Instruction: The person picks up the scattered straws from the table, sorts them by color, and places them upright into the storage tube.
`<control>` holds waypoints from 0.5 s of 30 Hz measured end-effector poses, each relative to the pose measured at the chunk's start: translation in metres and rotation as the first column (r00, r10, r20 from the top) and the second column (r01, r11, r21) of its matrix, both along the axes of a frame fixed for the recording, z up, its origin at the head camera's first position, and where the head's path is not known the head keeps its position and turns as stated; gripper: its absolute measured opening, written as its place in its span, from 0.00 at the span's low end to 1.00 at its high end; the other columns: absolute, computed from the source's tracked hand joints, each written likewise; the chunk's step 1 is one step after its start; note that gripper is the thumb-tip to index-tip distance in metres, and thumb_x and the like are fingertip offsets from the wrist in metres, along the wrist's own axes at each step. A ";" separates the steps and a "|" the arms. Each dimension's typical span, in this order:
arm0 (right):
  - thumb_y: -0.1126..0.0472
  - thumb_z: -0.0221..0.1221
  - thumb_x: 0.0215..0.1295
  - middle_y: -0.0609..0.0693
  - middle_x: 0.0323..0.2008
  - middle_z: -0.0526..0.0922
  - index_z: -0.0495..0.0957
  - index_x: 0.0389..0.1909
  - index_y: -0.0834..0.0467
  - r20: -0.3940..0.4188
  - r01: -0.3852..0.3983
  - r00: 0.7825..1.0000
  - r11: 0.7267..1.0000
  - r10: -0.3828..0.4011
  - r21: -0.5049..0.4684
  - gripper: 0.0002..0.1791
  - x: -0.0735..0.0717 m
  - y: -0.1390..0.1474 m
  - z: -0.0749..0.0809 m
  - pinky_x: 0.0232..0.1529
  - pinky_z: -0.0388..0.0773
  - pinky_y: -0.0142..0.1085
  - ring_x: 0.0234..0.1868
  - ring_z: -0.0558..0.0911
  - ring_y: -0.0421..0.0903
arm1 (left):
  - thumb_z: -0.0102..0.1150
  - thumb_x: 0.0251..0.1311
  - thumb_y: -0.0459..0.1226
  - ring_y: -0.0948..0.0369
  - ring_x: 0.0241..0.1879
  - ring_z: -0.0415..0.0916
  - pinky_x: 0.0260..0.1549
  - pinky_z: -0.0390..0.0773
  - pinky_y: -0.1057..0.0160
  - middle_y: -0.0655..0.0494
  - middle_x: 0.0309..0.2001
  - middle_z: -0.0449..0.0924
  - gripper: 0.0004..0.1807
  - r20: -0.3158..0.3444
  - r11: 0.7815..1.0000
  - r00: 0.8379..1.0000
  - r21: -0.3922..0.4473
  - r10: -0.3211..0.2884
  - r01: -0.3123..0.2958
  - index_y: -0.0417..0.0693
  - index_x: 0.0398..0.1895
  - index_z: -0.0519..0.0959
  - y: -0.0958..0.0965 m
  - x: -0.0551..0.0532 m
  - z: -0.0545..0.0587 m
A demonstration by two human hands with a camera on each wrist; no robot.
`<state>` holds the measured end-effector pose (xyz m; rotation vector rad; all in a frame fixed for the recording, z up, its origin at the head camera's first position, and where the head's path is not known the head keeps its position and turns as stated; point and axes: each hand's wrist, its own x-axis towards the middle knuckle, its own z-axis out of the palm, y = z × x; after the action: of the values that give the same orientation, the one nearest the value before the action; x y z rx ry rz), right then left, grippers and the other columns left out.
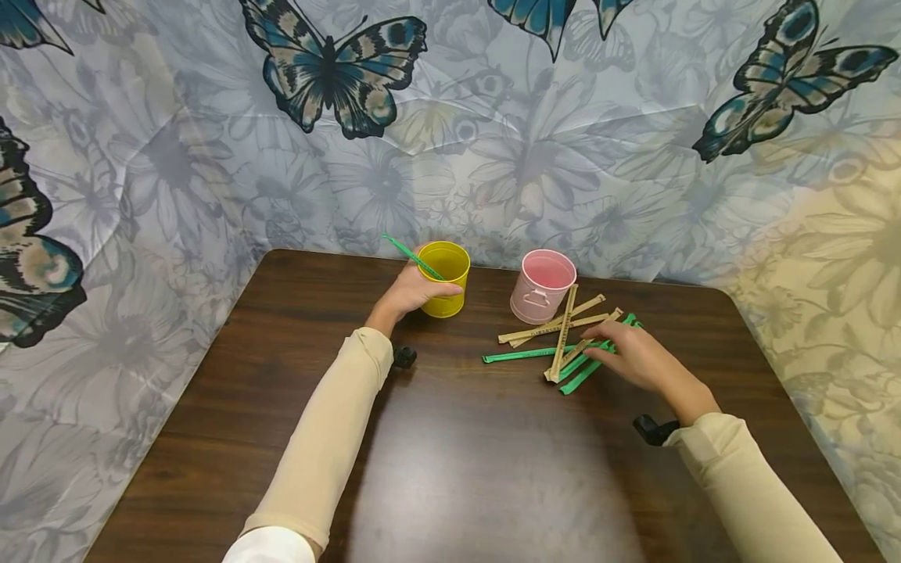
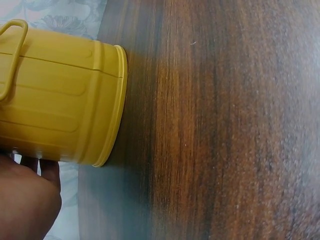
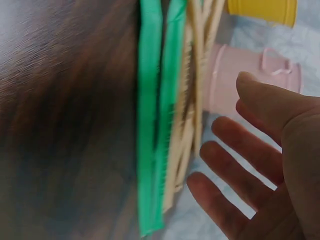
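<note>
My left hand (image 1: 411, 291) grips a small yellow bucket (image 1: 445, 303) near the table's far edge, thumb across its front. One slim green wrapped stick (image 1: 401, 248) leans out over the bucket's rim. In the left wrist view, fingers (image 2: 50, 171) curl against the underside of the sideways-looking bucket wall. Over to the right, my right hand (image 1: 637, 356) hovers at a loose pile of green wrapped sticks (image 1: 580, 378) and tan printed wrapped sticks (image 1: 563, 332). Its fingers (image 3: 242, 157) are spread and relaxed in the right wrist view, with nothing between them.
A pink bucket (image 1: 529, 303) with a small side handle stands just behind the pile. Beneath everything is a dark brown wooden table (image 1: 493, 477). A cloth (image 1: 479, 172) printed with butterflies and flowers hangs behind the table.
</note>
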<state>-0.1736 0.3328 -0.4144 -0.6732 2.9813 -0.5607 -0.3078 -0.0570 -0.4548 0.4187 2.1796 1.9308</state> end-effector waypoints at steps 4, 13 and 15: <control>0.60 0.67 0.67 0.58 0.49 0.88 0.83 0.52 0.62 -0.002 -0.002 1.000 1.000 0.002 -0.029 0.15 0.003 0.009 -0.010 0.50 0.82 0.54 0.50 0.86 0.60 | 0.80 0.50 0.38 0.52 0.63 0.72 0.67 0.73 0.50 0.51 0.65 0.73 0.48 -0.005 1.000 1.000 -0.005 -0.001 0.001 0.58 0.73 0.61 0.001 0.000 0.001; 0.63 0.67 0.65 0.59 0.47 0.85 0.84 0.48 0.62 0.063 0.017 0.998 1.000 -0.017 -0.005 0.12 0.008 0.016 -0.022 0.51 0.81 0.56 0.51 0.83 0.61 | 0.80 0.50 0.38 0.54 0.63 0.72 0.67 0.73 0.51 0.52 0.64 0.73 0.46 -0.010 1.000 1.000 0.000 0.002 -0.002 0.58 0.71 0.63 0.002 0.000 0.000; 0.64 0.68 0.64 0.58 0.47 0.85 0.84 0.48 0.61 0.079 0.021 0.997 1.000 -0.021 -0.003 0.12 0.009 0.017 -0.023 0.52 0.81 0.56 0.51 0.83 0.61 | 0.80 0.50 0.38 0.54 0.63 0.73 0.67 0.73 0.51 0.53 0.64 0.73 0.46 -0.005 1.000 1.000 0.001 0.004 -0.004 0.58 0.71 0.63 0.002 0.000 0.001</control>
<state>-0.1644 0.3501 -0.4375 -0.6060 2.9174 -0.5799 -0.3075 -0.0546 -0.4542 0.4209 2.1843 1.9348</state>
